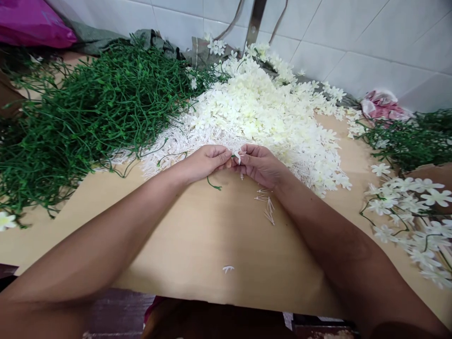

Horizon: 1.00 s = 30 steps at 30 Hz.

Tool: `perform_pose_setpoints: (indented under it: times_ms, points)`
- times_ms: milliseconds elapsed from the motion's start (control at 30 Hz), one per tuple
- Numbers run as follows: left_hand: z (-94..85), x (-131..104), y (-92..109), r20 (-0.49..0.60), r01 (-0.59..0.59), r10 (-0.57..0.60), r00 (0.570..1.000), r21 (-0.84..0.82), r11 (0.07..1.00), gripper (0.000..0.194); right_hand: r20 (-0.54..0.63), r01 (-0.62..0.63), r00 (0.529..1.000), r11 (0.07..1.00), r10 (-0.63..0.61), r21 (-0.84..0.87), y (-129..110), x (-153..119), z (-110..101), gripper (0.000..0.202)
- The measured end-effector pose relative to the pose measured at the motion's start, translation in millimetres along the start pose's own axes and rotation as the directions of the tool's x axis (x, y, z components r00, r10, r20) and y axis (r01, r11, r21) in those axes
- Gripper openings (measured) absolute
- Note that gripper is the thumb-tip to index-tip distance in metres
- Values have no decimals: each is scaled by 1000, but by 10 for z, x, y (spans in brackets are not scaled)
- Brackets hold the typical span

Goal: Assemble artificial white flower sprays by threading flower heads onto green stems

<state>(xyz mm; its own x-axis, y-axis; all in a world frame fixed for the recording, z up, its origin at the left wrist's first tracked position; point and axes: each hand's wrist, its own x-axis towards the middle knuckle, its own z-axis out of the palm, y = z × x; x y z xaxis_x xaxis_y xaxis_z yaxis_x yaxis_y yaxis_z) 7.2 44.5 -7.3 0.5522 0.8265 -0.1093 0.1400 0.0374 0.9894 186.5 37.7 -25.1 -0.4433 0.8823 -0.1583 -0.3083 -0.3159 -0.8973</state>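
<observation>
My left hand point(211, 161) is closed in a pinch on a green plastic flower stem point(213, 186), whose lower end hangs below the fingers. My right hand point(260, 165) pinches a small white flower piece point(238, 157) right at the stem's tip. The fingertips of both hands nearly meet, and they partly hide where stem and white piece come together. Just beyond the hands rises a heap of pale yellow-white artificial blossoms point(268, 108), with many thin white pieces point(176, 136) along its near left side.
A big pile of green stems point(106, 103) lies to the left. At right are white flowers on stems point(413, 212), more green stems point(416, 136) and a pink-white cloth point(383, 104). Loose white bits point(269, 209) lie on the tan tabletop point(183, 249). A tiled wall point(349, 33) stands behind.
</observation>
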Motion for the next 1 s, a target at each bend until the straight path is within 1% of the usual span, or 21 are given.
perform_pose_setpoints:
  times_ms: [67, 200, 300, 433, 600, 733, 833, 1000]
  points:
    - [0, -5, -1, 27, -7, 8, 1000, -14, 1000, 43, 17, -2, 1000, 1000, 2, 10, -5, 2, 9, 30]
    - [22, -10, -21, 10, -16, 17, 1000, -52, 999, 45, 27, -20, 999, 1000, 20, 5, -7, 0, 21, 30]
    - [44, -9, -42, 5, -46, 46, 999, -73, 996, 42, 15, -2, 1000, 1000, 2, 10, 10, 1, 29, 31]
    - [61, -3, -63, -20, -59, 58, 998, -50, 997, 36, -11, 35, 999, 999, -35, 32, 50, 12, 56, 32]
    - [37, 25, -91, -10, -33, 32, 999, -74, 997, 38, -36, 55, 998, 997, -53, 51, 79, 14, 87, 33]
    - [9, 31, -70, 23, 6, -4, 1000, -108, 994, 39, -18, 38, 999, 998, -37, 49, 81, 4, 81, 32]
    - [4, 18, -39, 45, 40, -35, 998, -123, 992, 34, -6, 25, 1000, 999, -24, 24, 83, -2, 80, 33]
    - [10, 0, -24, 38, 80, -78, 996, -68, 994, 24, -52, 91, 994, 995, -93, -31, 120, -8, 102, 37]
